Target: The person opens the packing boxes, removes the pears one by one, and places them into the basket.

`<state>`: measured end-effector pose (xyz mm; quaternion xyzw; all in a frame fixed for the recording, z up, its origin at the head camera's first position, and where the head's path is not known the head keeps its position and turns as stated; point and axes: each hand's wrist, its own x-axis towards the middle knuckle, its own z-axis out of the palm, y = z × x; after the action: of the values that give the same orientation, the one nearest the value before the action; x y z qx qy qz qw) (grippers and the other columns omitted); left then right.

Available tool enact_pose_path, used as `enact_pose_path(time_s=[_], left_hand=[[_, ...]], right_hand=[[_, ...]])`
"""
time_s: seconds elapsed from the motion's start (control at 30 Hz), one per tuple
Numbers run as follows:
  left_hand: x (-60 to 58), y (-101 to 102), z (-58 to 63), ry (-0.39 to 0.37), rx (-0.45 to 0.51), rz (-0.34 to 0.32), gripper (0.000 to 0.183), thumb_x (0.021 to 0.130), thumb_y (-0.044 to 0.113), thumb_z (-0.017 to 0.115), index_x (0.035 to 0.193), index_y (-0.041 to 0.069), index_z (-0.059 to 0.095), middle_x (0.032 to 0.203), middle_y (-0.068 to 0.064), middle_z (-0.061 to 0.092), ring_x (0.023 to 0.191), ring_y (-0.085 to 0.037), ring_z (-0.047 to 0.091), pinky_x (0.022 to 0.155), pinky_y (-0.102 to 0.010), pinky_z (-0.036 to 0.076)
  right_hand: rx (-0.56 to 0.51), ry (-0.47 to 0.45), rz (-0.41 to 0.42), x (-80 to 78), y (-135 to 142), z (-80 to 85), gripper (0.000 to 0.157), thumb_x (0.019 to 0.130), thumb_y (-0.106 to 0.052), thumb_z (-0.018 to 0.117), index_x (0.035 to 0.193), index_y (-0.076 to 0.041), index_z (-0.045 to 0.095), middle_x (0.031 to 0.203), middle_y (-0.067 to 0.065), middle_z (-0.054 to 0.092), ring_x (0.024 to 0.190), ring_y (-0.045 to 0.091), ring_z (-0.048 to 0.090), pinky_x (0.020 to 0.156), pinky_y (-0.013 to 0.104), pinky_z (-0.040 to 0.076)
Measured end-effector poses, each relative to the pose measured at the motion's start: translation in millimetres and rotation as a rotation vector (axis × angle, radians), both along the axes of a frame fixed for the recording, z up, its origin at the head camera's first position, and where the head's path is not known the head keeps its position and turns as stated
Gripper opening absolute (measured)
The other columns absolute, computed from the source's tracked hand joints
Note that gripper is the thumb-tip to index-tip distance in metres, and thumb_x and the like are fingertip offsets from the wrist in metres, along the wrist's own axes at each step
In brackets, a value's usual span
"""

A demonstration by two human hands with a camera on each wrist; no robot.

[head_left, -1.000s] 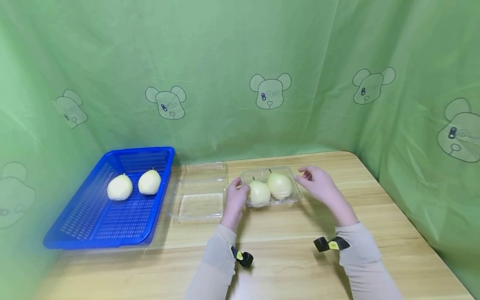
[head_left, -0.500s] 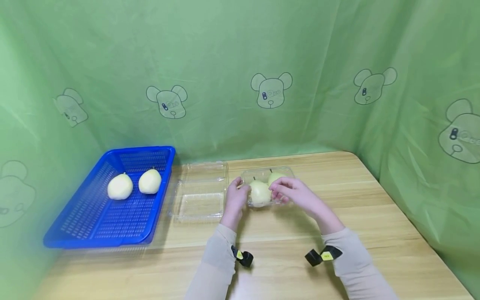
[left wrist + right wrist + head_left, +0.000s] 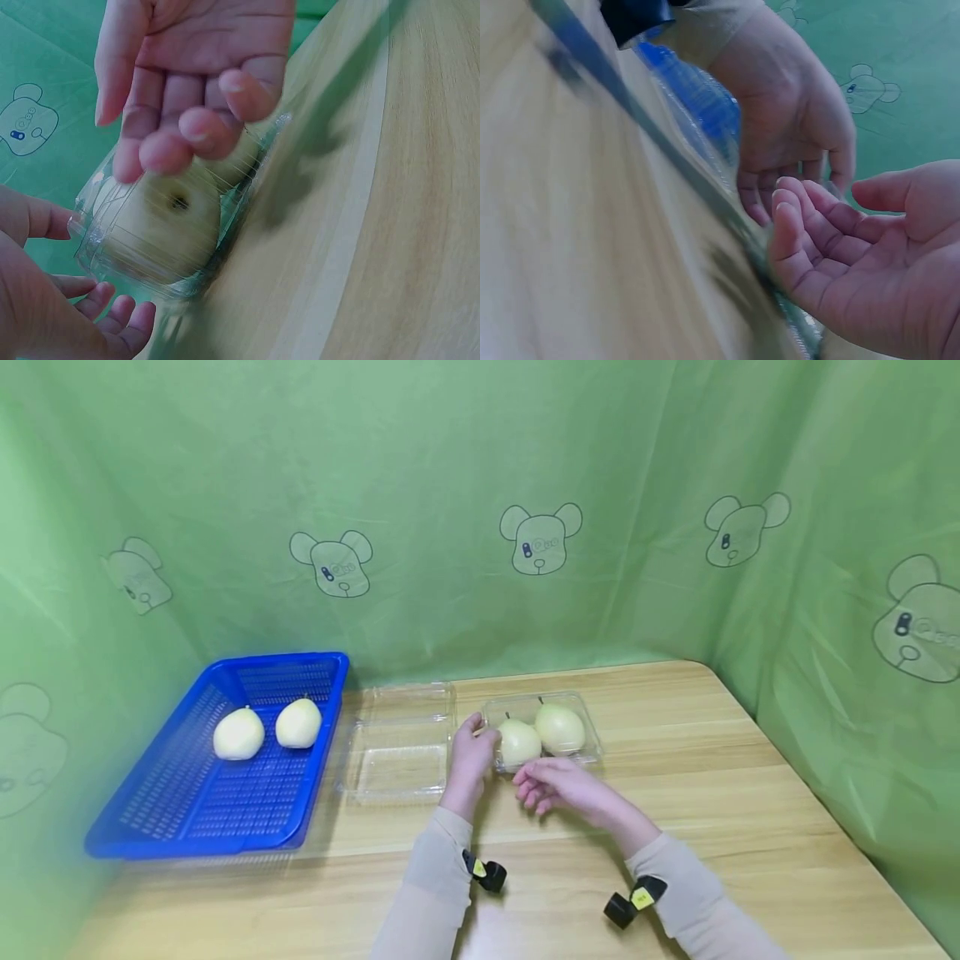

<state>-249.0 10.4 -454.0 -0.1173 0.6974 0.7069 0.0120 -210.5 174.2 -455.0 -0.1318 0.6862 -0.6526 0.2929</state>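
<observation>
In the head view a clear plastic clamshell box (image 3: 585,760) stands closed on the table with two pale pears (image 3: 519,742) inside. My left hand (image 3: 471,760) is at the box's left end. In the left wrist view a digit of that left hand (image 3: 45,300) touches the box's edge, while the other fingers hang loosely curled beside it. In front of the box is my right hand (image 3: 562,789), fingers loosely bent, palm turned up in the right wrist view and holding nothing. It covers part of the left hand there.
Left of the left hand lies another clear clamshell container (image 3: 405,770), unfolded. At the far left a blue basket (image 3: 225,845) holds two pears (image 3: 239,734). A green curtain (image 3: 435,627) borders the wooden table (image 3: 540,877) at the back and sides.
My right hand has moved from the box's right end across its front to the near side, uncovering the right pear. The left hand and the box stay in place.
</observation>
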Motion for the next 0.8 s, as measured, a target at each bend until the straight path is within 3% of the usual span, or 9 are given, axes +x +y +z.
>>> enact_pose_path(time_s=[0.3,0.5,0.67,0.8], left_hand=[[0.2,0,0.6,-0.014,-0.001,-0.001,0.064,0.078,0.01,0.055,0.138,0.006,0.031,0.138,-0.007,0.04,0.12,-0.026,0.045,0.1,-0.036,0.041],[-0.5,-1,0.2,-0.016,0.004,-0.001,0.065,0.078,0.01,0.056,0.138,0.007,0.032,0.138,-0.007,0.041,0.117,-0.026,0.047,0.096,-0.034,0.043],[-1.5,0,-1.7,-0.005,-0.008,0.004,0.064,0.078,0.009,0.055,0.137,0.005,0.033,0.136,-0.008,0.042,0.118,-0.027,0.047,0.098,-0.036,0.041],[-1.6,1,-1.7,0.001,-0.018,0.012,0.063,0.077,0.009,0.054,0.137,0.005,0.034,0.136,-0.008,0.043,0.119,-0.027,0.046,0.102,-0.038,0.038]], right_hand=[[-0.071,-0.079,0.018,2.1,-8,-9.5,0.044,0.093,-0.025,0.043,0.121,0.008,0.046,0.106,0.024,0.057,0.084,0.02,0.059,0.075,0.034,0.052],[-0.17,-0.19,0.038,3.2,-14,-22.5,0.043,0.094,-0.025,0.04,0.122,0.008,0.044,0.1,0.013,0.06,0.085,0.017,0.058,0.076,0.03,0.051],[-0.351,-0.292,-0.099,3.1,-18,-31.3,0.041,0.095,-0.023,0.038,0.121,0.008,0.042,0.095,0.007,0.06,0.084,0.015,0.058,0.08,0.028,0.051],[-0.425,-0.298,-0.226,3.8,-23,-36.4,0.036,0.094,-0.02,0.042,0.118,0.007,0.045,0.094,0.008,0.061,0.085,0.015,0.058,0.081,0.028,0.051]])
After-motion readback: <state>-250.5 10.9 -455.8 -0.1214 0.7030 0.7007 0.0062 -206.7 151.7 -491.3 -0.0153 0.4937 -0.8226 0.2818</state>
